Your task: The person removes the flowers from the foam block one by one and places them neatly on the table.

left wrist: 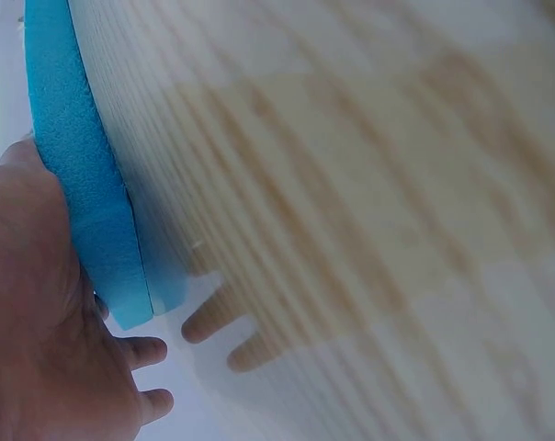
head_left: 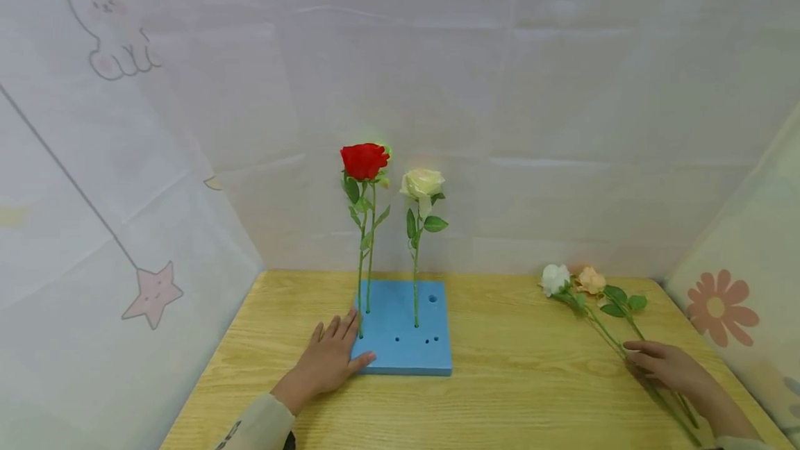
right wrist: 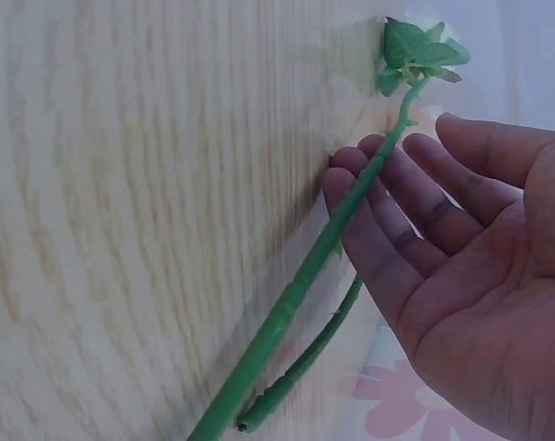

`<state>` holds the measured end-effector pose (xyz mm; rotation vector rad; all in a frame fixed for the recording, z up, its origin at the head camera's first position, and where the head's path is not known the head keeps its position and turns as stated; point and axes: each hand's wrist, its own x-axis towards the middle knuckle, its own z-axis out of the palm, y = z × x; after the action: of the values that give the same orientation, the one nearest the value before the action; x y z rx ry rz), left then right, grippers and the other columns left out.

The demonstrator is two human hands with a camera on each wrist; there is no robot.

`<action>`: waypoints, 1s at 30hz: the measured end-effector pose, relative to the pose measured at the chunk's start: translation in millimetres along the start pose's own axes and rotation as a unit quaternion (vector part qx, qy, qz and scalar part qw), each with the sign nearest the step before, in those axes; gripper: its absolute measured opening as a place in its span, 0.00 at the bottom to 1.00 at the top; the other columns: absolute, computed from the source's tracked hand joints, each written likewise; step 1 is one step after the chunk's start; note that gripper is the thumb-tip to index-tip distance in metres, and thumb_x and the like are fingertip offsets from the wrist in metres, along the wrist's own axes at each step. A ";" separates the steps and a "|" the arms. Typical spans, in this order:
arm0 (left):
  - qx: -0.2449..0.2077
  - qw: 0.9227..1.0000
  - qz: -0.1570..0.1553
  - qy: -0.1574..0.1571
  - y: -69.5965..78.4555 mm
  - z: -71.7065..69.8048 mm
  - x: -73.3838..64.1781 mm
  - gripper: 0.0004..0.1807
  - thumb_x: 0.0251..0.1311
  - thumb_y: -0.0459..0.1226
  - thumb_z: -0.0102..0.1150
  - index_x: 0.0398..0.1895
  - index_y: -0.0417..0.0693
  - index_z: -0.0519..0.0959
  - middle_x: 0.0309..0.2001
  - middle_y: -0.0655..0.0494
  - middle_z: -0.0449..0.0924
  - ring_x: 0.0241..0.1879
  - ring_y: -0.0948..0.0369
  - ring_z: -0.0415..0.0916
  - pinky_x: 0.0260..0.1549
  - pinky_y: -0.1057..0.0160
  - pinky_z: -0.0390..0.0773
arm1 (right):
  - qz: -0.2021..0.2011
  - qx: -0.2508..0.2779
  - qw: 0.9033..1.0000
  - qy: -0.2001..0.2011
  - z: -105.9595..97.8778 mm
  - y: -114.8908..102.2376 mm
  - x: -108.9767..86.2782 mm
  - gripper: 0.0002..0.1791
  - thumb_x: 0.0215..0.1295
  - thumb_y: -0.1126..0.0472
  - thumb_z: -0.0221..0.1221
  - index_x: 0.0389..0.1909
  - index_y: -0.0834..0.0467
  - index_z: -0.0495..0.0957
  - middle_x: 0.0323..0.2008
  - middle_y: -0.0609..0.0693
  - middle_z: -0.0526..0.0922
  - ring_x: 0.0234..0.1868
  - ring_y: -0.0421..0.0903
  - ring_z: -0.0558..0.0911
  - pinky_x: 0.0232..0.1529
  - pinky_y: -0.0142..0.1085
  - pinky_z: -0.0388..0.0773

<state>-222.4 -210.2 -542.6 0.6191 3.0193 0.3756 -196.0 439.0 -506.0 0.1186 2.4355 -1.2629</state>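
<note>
My left hand (head_left: 326, 361) rests against the left edge of a blue foam block (head_left: 406, 360), fingers spread and the thumb at its front corner. In the left wrist view the palm lies along the block's side. A red rose (head_left: 364, 161) stands in a hole on the left, partly hiding a greenish flower (head_left: 384, 176) behind it. Nearer the middle, a cream rose (head_left: 422, 185) stands upright. My right hand (head_left: 670, 370) is at the stems of a white rose (head_left: 554, 279) and a peach rose (head_left: 590, 280) lying on the table. In the right wrist view its relaxed fingers (right wrist: 383, 248) lie beside a green stem (right wrist: 300, 285), thumb apart.
Several holes, such as the large hole (head_left: 432, 298), show in the block's top. The wooden table (head_left: 500, 380) is enclosed by pale printed cloth at the back (head_left: 562, 123) and on both sides.
</note>
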 end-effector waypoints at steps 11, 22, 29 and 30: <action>0.007 1.000 -0.011 -0.009 -0.5 2.1 0.8 0.52 0.69 0.72 0.33 0.83 0.46 0.47 0.82 0.49 0.40 0.78 0.39 0.46 0.72 0.32 0.46 | -0.038 -0.056 0.994 0.082 7.2 -9.1 -7.2 0.34 0.82 0.49 0.47 0.70 0.75 0.63 0.62 0.74 0.74 0.52 0.51 0.85 0.48 0.44 0.84; 0.013 1.000 -0.008 -0.017 0.5 -1.2 0.8 0.51 0.70 0.71 0.34 0.82 0.44 0.49 0.82 0.46 0.42 0.78 0.38 0.45 0.71 0.30 0.46 | -0.135 -0.025 0.977 0.161 52.1 -46.1 -8.6 0.26 0.80 0.52 0.53 0.64 0.70 0.73 0.54 0.65 0.82 0.42 0.32 0.85 0.42 0.34 0.85; 0.031 0.999 -0.009 -0.017 -1.6 1.4 2.8 0.51 0.69 0.72 0.32 0.83 0.47 0.47 0.82 0.48 0.41 0.79 0.40 0.45 0.72 0.32 0.46 | -0.160 0.039 0.976 0.143 71.2 -67.8 -3.9 0.27 0.79 0.52 0.53 0.66 0.69 0.72 0.54 0.59 0.84 0.46 0.36 0.86 0.47 0.35 0.84; 0.032 0.999 -0.009 -0.017 -1.9 2.3 3.1 0.51 0.69 0.72 0.31 0.83 0.48 0.47 0.82 0.49 0.41 0.79 0.40 0.44 0.72 0.32 0.46 | -0.164 0.043 0.975 0.141 73.7 -70.5 -2.3 0.27 0.79 0.52 0.53 0.66 0.69 0.72 0.54 0.59 0.84 0.46 0.37 0.86 0.47 0.35 0.84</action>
<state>-225.9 -210.2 -545.3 0.5952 3.0139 0.2651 -189.2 338.7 -489.0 -0.0921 2.7255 -1.5873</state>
